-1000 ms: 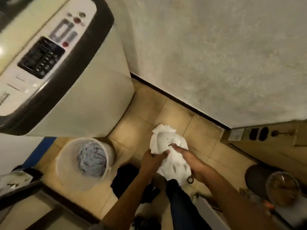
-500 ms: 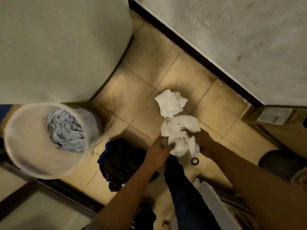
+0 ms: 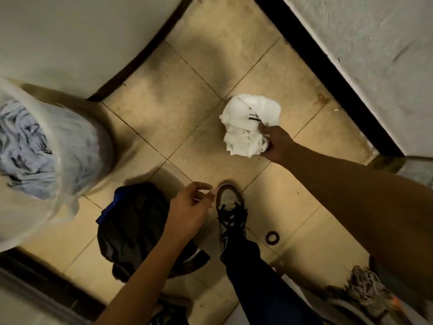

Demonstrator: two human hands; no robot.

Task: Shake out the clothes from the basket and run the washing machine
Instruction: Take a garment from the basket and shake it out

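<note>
- Your right hand [image 3: 277,143] is clenched on a bunched white garment [image 3: 249,126], gripping it at its near edge so the bulk hangs ahead of your knuckles, out over the tiles [image 3: 164,109]. Held by one edge like that, it looks ready to be snapped open, though it is wadded up now.
- Your left hand [image 3: 191,207] holds nothing; its fingers are loosely curled, thumb and forefinger close together, hovering just above the toe of your shoe [image 3: 230,207]. It sits low and near the clothes, probably free to catch a second edge of the garment or pick up the next piece.
- A dark pile [image 3: 133,228] with a blue edge lies on the floor directly under your left forearm, just beside the shoe. My guess is it counts as clothes taken out, parked within reach.
- The basket [image 3: 77,146] stands to the left, touching the washer [image 3: 70,38] side, with pale blue cloth [image 3: 23,151] inside, so more shaking out remains.
- Only the washer's side panel shows; its lid and controls are out of view, so I cannot tell whether it is loaded or running.
- A small dark ring [image 3: 272,237] lies on the tiles to the right of your shoe, and a mop head [image 3: 365,287] rests at lower right. Mind both when you step.
</note>
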